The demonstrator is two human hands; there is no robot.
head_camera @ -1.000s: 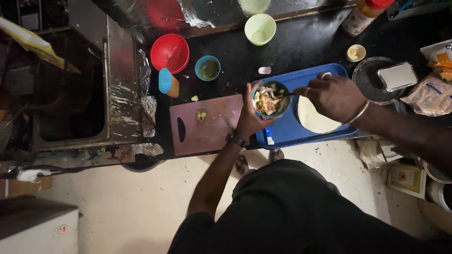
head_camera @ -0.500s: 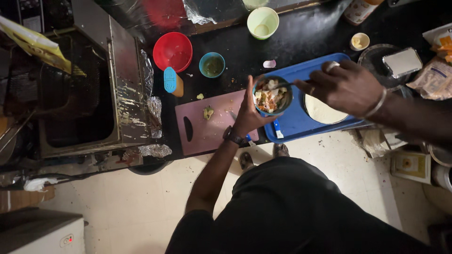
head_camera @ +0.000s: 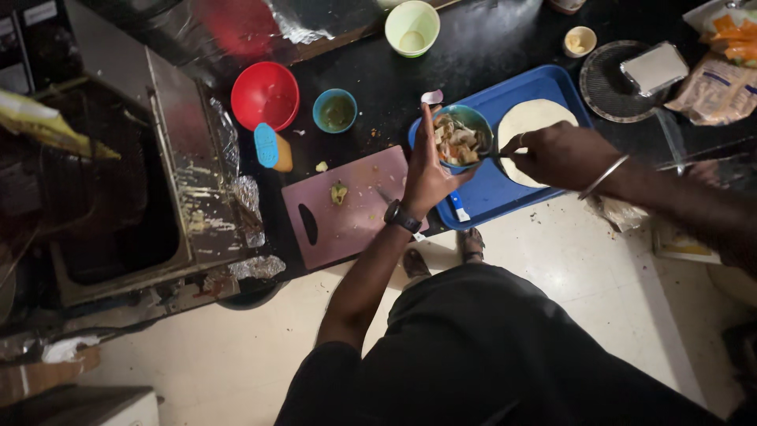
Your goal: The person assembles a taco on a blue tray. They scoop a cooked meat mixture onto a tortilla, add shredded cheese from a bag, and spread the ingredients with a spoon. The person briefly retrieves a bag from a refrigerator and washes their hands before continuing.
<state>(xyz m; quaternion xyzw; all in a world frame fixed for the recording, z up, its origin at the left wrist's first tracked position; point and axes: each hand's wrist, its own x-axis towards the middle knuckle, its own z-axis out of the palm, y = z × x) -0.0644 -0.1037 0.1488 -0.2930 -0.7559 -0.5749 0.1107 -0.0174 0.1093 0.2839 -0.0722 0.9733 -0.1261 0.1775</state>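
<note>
**Filling bowl over the blue tray**

My left hand point(head_camera: 426, 170) cups a small teal bowl point(head_camera: 465, 138) of chopped filling, fingers wrapped round its wall, holding it just above the near-left corner of the blue tray point(head_camera: 481, 193). My right hand point(head_camera: 560, 154) pinches a thin utensil whose tip reaches into the bowl. Beside it on the tray lies a flat tortilla point(head_camera: 532, 118), pale and round. I judge the bowl light but rigid, best gripped by its side; the tortilla looks soft and floppy, easy to tear, so I would lift it from its edge. A pink cutting board point(head_camera: 347, 209) sits left of the tray.
</note>
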